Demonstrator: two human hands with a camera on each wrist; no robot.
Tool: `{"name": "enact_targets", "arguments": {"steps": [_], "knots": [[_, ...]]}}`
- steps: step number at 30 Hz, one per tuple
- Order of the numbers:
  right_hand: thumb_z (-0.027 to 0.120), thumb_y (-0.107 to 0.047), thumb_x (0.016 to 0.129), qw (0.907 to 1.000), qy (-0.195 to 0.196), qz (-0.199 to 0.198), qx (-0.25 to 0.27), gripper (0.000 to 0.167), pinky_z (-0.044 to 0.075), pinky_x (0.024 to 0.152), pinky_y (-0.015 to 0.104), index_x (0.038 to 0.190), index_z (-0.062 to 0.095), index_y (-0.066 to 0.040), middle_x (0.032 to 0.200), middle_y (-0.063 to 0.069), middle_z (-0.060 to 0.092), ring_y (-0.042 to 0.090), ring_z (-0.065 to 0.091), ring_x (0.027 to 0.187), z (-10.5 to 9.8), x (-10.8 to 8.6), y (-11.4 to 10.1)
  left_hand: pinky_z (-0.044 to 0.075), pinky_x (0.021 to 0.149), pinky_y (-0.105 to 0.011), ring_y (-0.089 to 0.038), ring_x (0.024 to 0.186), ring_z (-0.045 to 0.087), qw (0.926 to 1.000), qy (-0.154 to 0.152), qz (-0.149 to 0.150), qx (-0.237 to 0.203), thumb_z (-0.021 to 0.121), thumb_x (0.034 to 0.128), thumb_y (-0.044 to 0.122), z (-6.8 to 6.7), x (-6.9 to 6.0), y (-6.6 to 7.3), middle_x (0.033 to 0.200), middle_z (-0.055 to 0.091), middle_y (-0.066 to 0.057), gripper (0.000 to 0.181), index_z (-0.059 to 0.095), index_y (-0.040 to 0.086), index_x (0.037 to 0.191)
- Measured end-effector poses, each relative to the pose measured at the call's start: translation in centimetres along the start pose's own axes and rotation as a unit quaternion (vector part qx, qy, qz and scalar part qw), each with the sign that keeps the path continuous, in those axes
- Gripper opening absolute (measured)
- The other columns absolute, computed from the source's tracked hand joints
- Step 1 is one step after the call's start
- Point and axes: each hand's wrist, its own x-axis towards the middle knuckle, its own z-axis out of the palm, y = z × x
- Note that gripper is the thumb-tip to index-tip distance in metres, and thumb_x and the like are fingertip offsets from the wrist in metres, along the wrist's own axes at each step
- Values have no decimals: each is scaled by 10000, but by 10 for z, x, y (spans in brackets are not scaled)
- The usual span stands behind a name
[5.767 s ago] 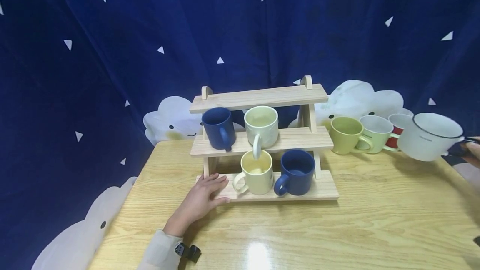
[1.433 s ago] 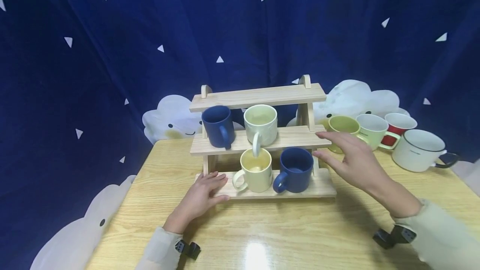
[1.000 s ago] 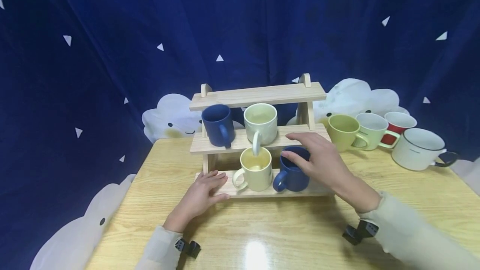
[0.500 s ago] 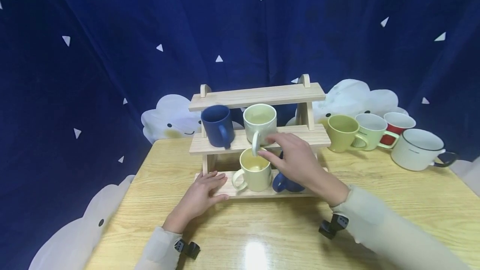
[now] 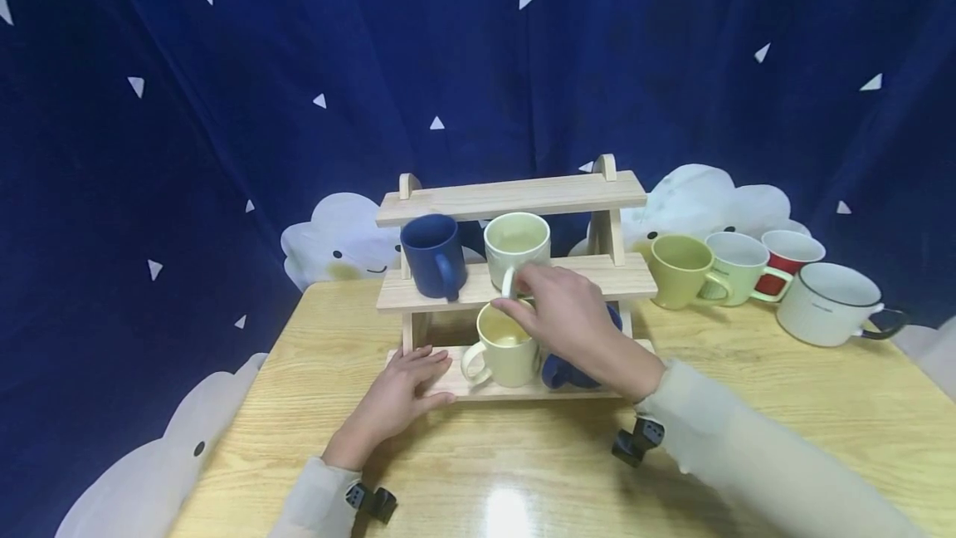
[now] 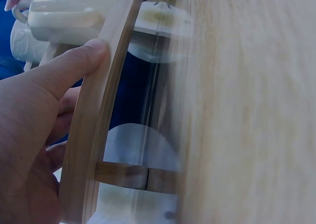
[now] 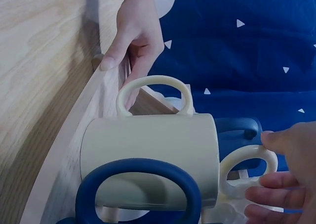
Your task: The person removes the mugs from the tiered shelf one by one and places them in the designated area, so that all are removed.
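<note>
A three-tier wooden display rack (image 5: 612,274) holds mugs on its middle and bottom shelves. My left hand (image 5: 399,384) holds the bottom shelf's left end, thumb at the front edge and fingers over the board. At the middle shelf, my right hand (image 5: 571,322) pinches the handle of a pale green mug (image 5: 515,237); in the right wrist view the thumb meets that handle (image 7: 264,152). The mug stands upright beside a dark blue mug (image 5: 433,256). Below are a pale yellow mug (image 5: 511,365) and another blue mug (image 5: 563,372), the latter partly hidden by my right hand.
Right of the rack on the wooden table (image 5: 747,405) stand an olive-green mug (image 5: 675,272), a light green mug (image 5: 735,268), a red mug (image 5: 784,260) and a white black-rimmed mug (image 5: 825,305). A dark blue curtain (image 5: 478,48) hangs behind.
The white black-rimmed mug, earlier in my right hand, now stands on the table. My right hand has since moved left across the rack to the pale green mug's handle. The left hand stays put.
</note>
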Motion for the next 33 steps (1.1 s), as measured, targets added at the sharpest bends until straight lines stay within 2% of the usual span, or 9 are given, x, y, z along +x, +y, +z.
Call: {"name": "enact_targets", "arguments": {"steps": [9, 14, 18, 23, 27, 33], "knots": [[658, -434, 904, 9996, -98, 206, -173, 269, 513, 546, 410, 920, 644, -167, 916, -22, 722, 207, 667, 755, -2, -2, 1, 213, 1120, -629, -355, 1317, 462, 10000, 24, 47, 32, 732, 832, 472, 0, -1, 1, 1367, 583, -34, 612, 636, 95, 1305], [629, -363, 914, 9993, -116, 320, -126, 218, 531, 624, 451, 959, 642, -151, 919, 20, 731, 239, 691, 819, -5, -5, 8, 213, 1116, -636, -354, 1318, 461, 10000, 39, 43, 32, 728, 829, 485, 0, -1, 1, 1369, 581, -32, 622, 634, 97, 1306], [586, -333, 935, 9986, -240, 480, 16, 243, 536, 715, 473, 1061, 651, -135, 975, 33, 732, 248, 694, 893, -9, -7, 15, 212, 1116, -637, -342, 1323, 459, 10000, 21, -12, 20, 730, 828, 489, 0, -1, 0, 1369, 581, -22, 623, 633, 105, 1309], [562, -281, 951, 9958, -287, 774, 402, 309, 517, 778, 512, 1183, 644, -94, 1011, 63, 737, 267, 700, 917, -13, -9, 27, 215, 1114, -637, -350, 1322, 458, 10000, 41, 2, -10, 729, 830, 488, 0, -1, 1, 1369, 582, -25, 621, 635, 104, 1308], [559, -264, 973, 9912, -276, 936, 898, 304, 509, 812, 516, 1205, 637, -84, 984, 68, 740, 257, 711, 902, -13, -11, 38, 220, 1116, -631, -359, 1320, 458, 10000, 65, 19, -1, 727, 829, 493, 0, -1, 0, 1370, 581, -28, 625, 633, 103, 1309], [569, -279, 1002, 9828, -244, 907, 1593, 316, 510, 882, 513, 1236, 633, -76, 1060, 118, 722, 324, 685, 986, -10, -13, 51, 222, 1112, -637, -337, 1322, 461, 10000, 51, 12, 26, 732, 827, 486, 0, -1, 1, 1369, 581, -25, 622, 633, 106, 1310]]}}
